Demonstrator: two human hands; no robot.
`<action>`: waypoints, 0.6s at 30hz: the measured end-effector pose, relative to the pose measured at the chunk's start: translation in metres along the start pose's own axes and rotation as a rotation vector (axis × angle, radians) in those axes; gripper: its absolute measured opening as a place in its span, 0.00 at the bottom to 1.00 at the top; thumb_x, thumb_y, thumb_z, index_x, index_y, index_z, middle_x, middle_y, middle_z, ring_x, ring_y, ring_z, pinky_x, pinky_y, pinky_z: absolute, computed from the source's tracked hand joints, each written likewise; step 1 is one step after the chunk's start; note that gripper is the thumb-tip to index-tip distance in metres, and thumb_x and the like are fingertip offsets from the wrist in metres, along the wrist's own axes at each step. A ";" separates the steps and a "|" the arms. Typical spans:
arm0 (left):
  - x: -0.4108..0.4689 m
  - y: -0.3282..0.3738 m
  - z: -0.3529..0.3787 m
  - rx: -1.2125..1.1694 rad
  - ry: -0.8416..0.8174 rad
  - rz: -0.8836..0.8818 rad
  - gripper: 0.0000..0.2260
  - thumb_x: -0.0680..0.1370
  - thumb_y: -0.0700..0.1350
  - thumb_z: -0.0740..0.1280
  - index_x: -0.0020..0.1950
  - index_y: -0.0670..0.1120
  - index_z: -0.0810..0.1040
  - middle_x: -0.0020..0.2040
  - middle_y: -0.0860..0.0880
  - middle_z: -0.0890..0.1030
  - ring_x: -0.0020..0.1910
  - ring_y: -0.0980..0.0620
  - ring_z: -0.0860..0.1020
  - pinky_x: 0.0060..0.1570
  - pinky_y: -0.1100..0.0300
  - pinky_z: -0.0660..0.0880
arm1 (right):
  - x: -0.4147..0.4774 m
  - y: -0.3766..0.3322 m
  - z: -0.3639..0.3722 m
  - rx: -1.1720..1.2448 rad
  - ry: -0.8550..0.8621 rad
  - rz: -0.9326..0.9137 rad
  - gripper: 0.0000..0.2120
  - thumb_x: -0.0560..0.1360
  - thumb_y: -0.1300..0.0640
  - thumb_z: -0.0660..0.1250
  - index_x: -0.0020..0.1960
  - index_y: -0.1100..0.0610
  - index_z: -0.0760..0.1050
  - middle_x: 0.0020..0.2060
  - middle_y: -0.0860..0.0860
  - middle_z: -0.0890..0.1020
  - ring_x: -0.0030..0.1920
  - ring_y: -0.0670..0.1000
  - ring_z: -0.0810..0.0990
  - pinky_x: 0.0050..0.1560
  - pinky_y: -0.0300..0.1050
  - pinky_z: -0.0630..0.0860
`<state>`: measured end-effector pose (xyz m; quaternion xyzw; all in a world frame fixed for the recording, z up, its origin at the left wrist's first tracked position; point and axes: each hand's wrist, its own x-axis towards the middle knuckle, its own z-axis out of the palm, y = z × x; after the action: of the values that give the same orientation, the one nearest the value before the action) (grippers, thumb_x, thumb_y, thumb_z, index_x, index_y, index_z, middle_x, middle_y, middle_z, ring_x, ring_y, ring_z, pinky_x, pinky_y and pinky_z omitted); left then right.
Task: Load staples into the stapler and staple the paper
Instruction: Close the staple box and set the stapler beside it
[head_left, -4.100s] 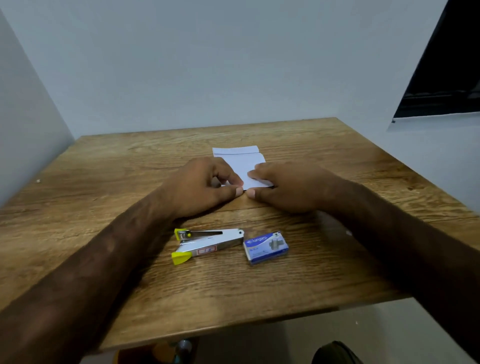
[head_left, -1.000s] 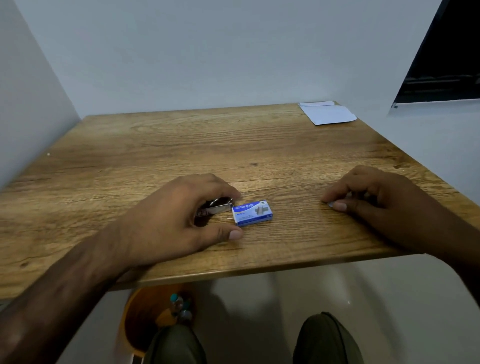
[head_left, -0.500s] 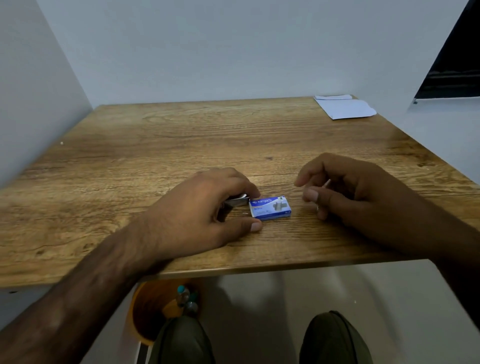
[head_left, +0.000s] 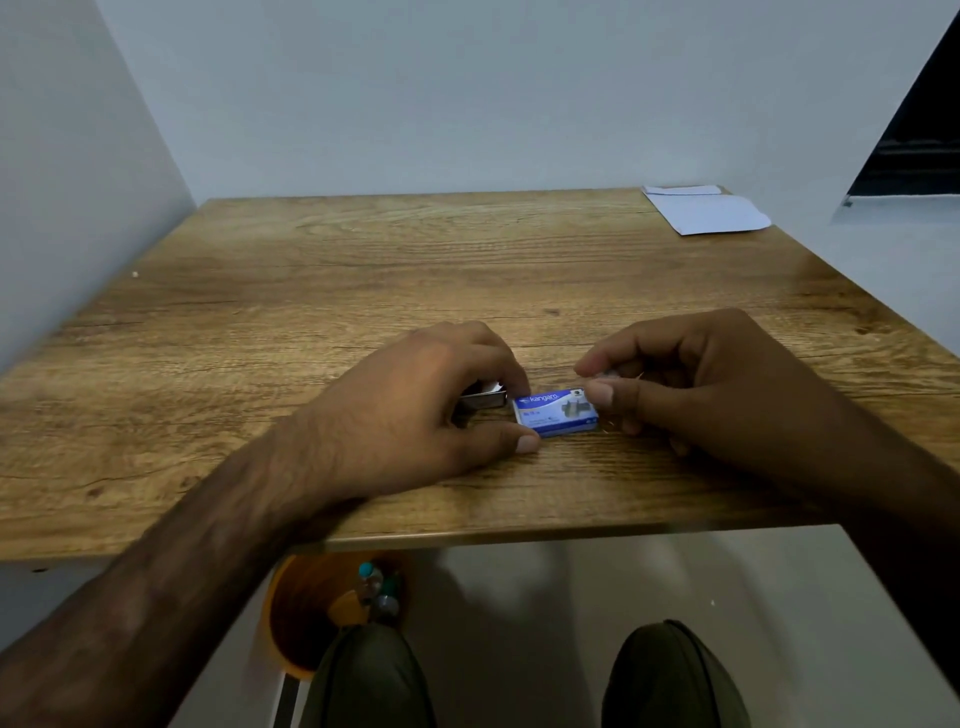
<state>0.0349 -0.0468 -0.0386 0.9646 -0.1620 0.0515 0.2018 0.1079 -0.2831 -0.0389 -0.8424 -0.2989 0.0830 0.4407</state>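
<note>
Head view: left grip curls round the stapler; right grip pinches a small pale piece, perhaps staples, over the staple box between them. The paper lies far beyond. A loose pinch may drop the piece.

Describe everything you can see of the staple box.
The staple box is small, blue and white, cardboard by its look, with "kangaro" printed on top. It lies flat, apparently closed, near the table's front edge. The left hand's thumb and forefinger meet its left end; the right hand's thumb overlaps its right end.
</note>
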 end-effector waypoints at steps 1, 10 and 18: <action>0.000 0.000 0.000 -0.007 0.005 -0.004 0.17 0.74 0.63 0.70 0.59 0.55 0.81 0.58 0.58 0.80 0.56 0.57 0.78 0.54 0.51 0.78 | 0.000 -0.001 0.000 -0.013 -0.001 0.011 0.07 0.73 0.52 0.75 0.50 0.46 0.85 0.31 0.44 0.86 0.27 0.41 0.81 0.25 0.30 0.71; 0.004 0.008 -0.002 0.003 -0.009 -0.023 0.15 0.74 0.57 0.73 0.59 0.54 0.83 0.61 0.58 0.78 0.58 0.58 0.76 0.56 0.53 0.76 | -0.009 -0.008 0.006 0.141 0.081 0.181 0.05 0.76 0.58 0.73 0.50 0.50 0.83 0.27 0.48 0.86 0.17 0.42 0.76 0.16 0.35 0.66; 0.011 0.016 0.001 0.036 0.006 -0.021 0.16 0.75 0.56 0.73 0.62 0.55 0.82 0.58 0.57 0.79 0.56 0.58 0.76 0.55 0.55 0.76 | -0.010 -0.008 0.005 0.218 0.116 0.269 0.04 0.76 0.60 0.72 0.48 0.53 0.84 0.31 0.51 0.87 0.20 0.45 0.79 0.16 0.36 0.67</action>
<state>0.0401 -0.0639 -0.0321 0.9695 -0.1505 0.0552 0.1854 0.0943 -0.2820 -0.0363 -0.8255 -0.1468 0.1241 0.5307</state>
